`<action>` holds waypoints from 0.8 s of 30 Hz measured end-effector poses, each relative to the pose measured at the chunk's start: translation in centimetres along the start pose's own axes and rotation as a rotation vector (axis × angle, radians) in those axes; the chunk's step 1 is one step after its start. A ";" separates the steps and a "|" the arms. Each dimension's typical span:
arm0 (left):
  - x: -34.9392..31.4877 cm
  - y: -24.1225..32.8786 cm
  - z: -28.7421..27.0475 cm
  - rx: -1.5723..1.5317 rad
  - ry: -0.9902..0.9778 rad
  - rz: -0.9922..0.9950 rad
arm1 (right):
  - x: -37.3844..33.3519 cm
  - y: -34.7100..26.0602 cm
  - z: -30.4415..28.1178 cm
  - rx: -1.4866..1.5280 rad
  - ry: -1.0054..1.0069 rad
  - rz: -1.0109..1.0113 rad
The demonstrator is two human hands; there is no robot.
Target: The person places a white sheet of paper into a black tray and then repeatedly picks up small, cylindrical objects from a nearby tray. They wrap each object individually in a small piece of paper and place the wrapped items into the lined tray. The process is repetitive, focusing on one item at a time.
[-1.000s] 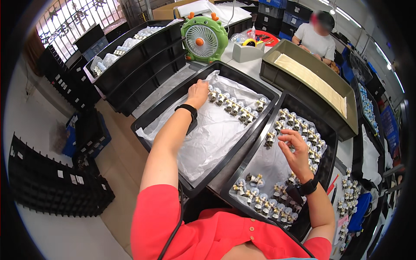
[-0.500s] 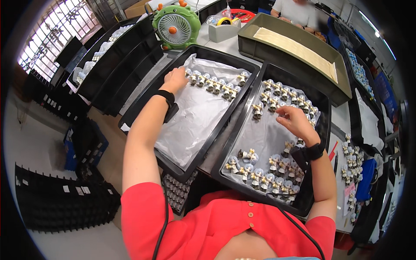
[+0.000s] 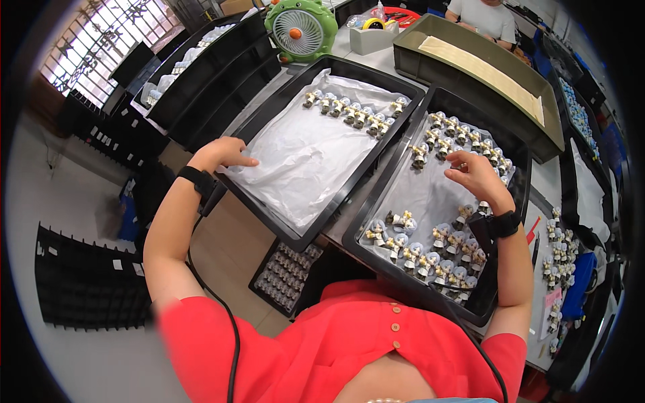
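Figures (image 3: pixel 361 121) in the left tray (image 3: pixel 263 216) could be shifted if paper (image 3: pixel 295 161) is tugged by the left grip (image 3: pixel 222 152), its hold unclear. Right-tray figures (image 3: pixel 426 263) could be knocked by the parted, seemingly empty right grip (image 3: pixel 480 177).

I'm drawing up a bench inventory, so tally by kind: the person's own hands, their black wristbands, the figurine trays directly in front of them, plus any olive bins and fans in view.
Hands: 2 (left hand, right hand)
Black wristbands: 2
Black figurine trays in front: 2
Olive bin: 1
Green fan: 1
Total: 8
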State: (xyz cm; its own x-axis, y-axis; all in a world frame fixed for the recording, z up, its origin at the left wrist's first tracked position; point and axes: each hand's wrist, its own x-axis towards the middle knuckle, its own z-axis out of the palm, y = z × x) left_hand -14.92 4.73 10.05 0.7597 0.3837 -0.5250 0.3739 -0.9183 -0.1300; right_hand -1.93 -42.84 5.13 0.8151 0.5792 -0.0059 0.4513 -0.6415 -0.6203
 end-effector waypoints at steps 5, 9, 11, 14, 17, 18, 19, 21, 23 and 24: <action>-0.3 -1.6 2.8 0.016 -0.036 0.198 | 0.0 0.3 0.7 0.005 -0.018 -0.036; 1.5 -1.8 3.3 0.020 0.012 0.302 | -0.2 -0.4 0.9 -0.005 -0.044 -0.065; 0.6 -0.4 1.6 -0.115 0.064 0.297 | -0.1 -0.6 1.0 -0.019 -0.055 -0.067; 1.3 1.5 -2.8 -0.471 0.017 0.290 | -0.3 0.0 1.1 -0.023 -0.044 -0.092; 2.9 4.7 -7.8 -0.593 0.012 0.329 | -0.3 0.7 1.1 -0.015 -0.039 -0.100; 3.5 5.4 -9.2 -0.646 0.053 0.415 | -0.1 0.7 1.0 -0.015 -0.041 -0.114; 4.1 6.9 -10.4 -0.810 0.107 0.431 | -0.1 0.7 1.0 -0.025 -0.043 -0.114; 5.1 9.4 -12.5 -1.157 0.245 0.412 | -0.1 0.1 0.7 -0.033 -0.061 -0.096; 6.9 10.0 -14.1 -1.595 0.387 0.667 | 0.2 -0.6 0.7 -0.031 -0.092 -0.083; 6.8 10.4 -14.8 -1.763 0.471 0.790 | 0.3 -0.6 0.7 -0.030 -0.096 -0.094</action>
State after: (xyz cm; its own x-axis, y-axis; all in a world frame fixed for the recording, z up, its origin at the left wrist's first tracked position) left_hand 2.00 -0.77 17.55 0.9350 0.2756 0.2230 -0.2621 0.1139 0.9583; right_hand -2.21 -41.90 4.98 0.7306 0.6823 -0.0250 0.5361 -0.5960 -0.5978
